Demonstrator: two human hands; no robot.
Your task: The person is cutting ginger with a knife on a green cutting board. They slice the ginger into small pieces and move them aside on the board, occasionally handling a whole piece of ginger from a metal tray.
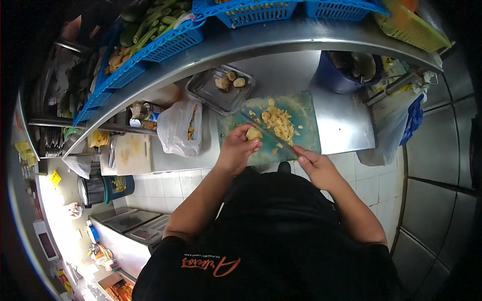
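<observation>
black shirt cloth [301, 246] is spread nearest the camera. overhead, a metal shelf [236, 48] is lined with blue baskets [261, 15], and the worktop [346, 135] is partly hidden by it. the cutting board [307, 110] is flanked by a white plastic bag [175, 130] at left and a dark blue bucket [334, 75] at upper right; its upper left corner is overlapped by a metal tray [206, 90] in which pale chunks [239, 82] are held. sliced pieces [281, 122] are piled on the board. a yellowish chunk [254, 133] is pinched between thumb and fingers of the left hand [238, 149], over the board's near left part. a knife [277, 138] is gripped by its handle in the right hand [315, 165], its blade passing just beyond the chunk; whether they touch cannot be told.
</observation>
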